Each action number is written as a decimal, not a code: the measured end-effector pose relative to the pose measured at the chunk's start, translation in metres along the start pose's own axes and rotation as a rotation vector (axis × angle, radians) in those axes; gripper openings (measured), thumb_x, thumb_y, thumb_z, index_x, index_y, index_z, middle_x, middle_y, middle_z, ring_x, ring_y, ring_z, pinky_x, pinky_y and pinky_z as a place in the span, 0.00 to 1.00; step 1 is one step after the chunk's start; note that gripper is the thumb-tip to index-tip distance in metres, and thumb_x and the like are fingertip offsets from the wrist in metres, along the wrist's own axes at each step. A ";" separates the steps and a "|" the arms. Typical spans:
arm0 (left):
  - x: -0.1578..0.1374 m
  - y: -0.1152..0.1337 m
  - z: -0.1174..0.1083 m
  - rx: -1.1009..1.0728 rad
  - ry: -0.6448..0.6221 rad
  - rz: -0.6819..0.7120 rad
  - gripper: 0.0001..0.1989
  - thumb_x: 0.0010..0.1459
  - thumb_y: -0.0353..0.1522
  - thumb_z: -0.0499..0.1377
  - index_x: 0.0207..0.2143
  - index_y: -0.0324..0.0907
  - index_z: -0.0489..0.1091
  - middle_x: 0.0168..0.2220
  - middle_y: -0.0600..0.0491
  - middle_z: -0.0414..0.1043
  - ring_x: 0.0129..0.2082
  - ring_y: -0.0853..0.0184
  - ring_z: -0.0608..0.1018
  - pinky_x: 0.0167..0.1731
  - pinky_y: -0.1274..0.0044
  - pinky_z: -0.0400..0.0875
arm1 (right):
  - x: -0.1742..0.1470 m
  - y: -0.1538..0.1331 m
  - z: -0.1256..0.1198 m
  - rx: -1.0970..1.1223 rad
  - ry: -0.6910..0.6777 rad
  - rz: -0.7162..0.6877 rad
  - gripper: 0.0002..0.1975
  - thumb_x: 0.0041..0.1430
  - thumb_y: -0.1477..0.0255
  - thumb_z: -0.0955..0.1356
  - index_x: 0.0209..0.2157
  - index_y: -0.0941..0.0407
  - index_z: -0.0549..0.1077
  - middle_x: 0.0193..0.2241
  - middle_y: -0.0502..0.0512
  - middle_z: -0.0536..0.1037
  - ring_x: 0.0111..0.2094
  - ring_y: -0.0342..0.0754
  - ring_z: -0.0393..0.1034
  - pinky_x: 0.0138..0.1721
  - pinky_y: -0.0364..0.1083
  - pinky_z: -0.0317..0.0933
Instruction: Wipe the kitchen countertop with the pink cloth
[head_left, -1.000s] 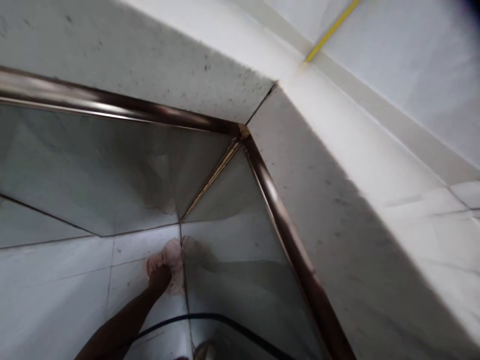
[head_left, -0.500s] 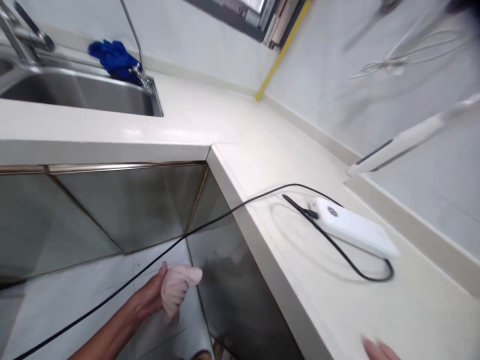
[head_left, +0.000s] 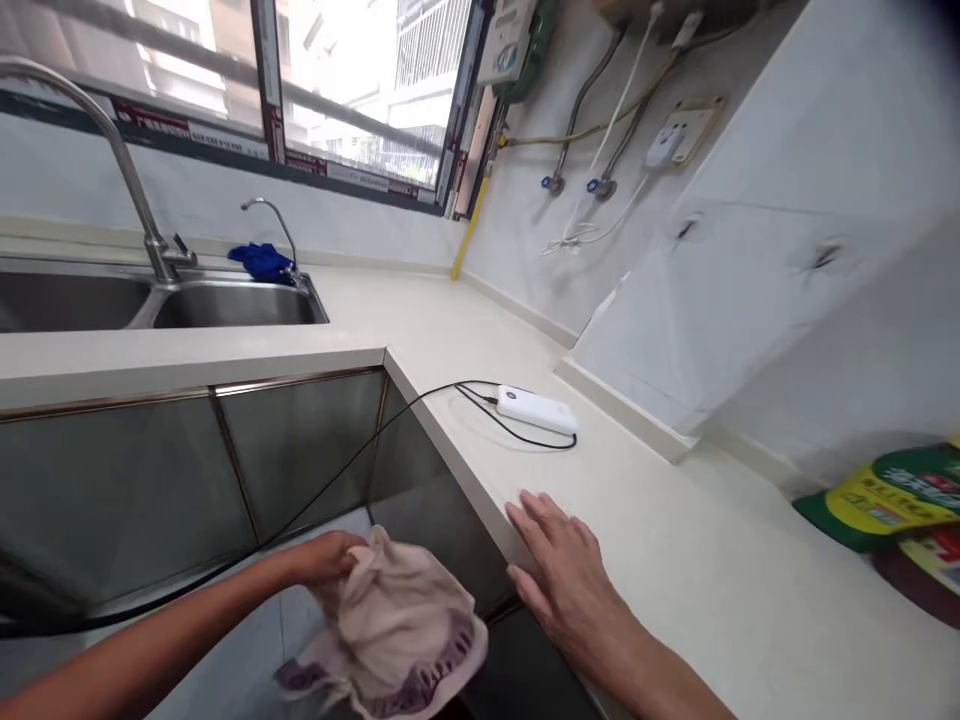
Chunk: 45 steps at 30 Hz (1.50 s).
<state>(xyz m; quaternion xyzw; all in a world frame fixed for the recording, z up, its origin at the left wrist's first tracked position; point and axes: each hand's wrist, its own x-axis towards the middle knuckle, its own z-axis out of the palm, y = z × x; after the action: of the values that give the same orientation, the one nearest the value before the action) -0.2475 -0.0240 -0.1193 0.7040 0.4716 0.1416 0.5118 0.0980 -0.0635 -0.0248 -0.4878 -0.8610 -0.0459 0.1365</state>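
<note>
My left hand is closed on a pale pink cloth with a purple patterned border, which hangs loosely in front of the cabinet, below counter height. My right hand lies on the front edge of the cream counter, fingers spread and holding nothing. Beyond its fingertips sits a white power bank on the counter. A black cable runs from it over the counter edge and down toward the lower left.
A double steel sink with a tall tap is at the left, a blue cloth on its rim. A boxed-in wall section juts out behind the counter. Bottles with green and yellow labels stand at the far right.
The view has tilted up and drawn back, showing the window and bottles. My right hand has come fully into view on the counter edge. The cloth in my left hand now hangs more spread out.
</note>
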 end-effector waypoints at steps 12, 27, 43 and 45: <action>-0.056 0.178 0.034 0.057 -0.190 0.339 0.09 0.51 0.36 0.59 0.32 0.41 0.74 0.28 0.57 0.71 0.30 0.68 0.70 0.30 0.80 0.63 | -0.032 -0.096 -0.050 0.796 -0.168 0.153 0.28 0.58 0.66 0.68 0.61 0.47 0.63 0.56 0.53 0.72 0.54 0.52 0.66 0.55 0.52 0.60; -0.063 0.212 0.104 0.279 -0.128 0.379 0.09 0.50 0.35 0.57 0.33 0.41 0.69 0.30 0.57 0.66 0.29 0.68 0.67 0.26 0.80 0.56 | -0.162 -0.072 -0.189 0.696 0.468 0.231 0.14 0.67 0.58 0.64 0.34 0.52 0.74 0.32 0.47 0.73 0.37 0.41 0.67 0.39 0.39 0.59; 0.035 0.360 0.107 -0.074 -0.033 0.691 0.22 0.53 0.50 0.59 0.36 0.39 0.68 0.31 0.53 0.69 0.31 0.66 0.73 0.30 0.76 0.67 | -0.297 0.060 -0.288 0.429 0.498 0.840 0.26 0.53 0.44 0.69 0.41 0.52 0.75 0.27 0.48 0.70 0.28 0.44 0.58 0.27 0.42 0.53; 0.064 0.382 0.116 0.049 0.017 0.723 0.22 0.57 0.49 0.56 0.36 0.38 0.70 0.30 0.53 0.70 0.31 0.65 0.74 0.31 0.75 0.66 | -0.301 0.087 -0.286 0.493 0.433 0.887 0.25 0.53 0.45 0.69 0.39 0.52 0.74 0.26 0.47 0.69 0.27 0.43 0.57 0.28 0.43 0.51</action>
<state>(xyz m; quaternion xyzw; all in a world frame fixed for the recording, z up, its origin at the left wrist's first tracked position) 0.0626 -0.0528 0.1379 0.8361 0.1996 0.3081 0.4076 0.3729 -0.3283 0.1605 -0.7368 -0.5105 0.1197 0.4269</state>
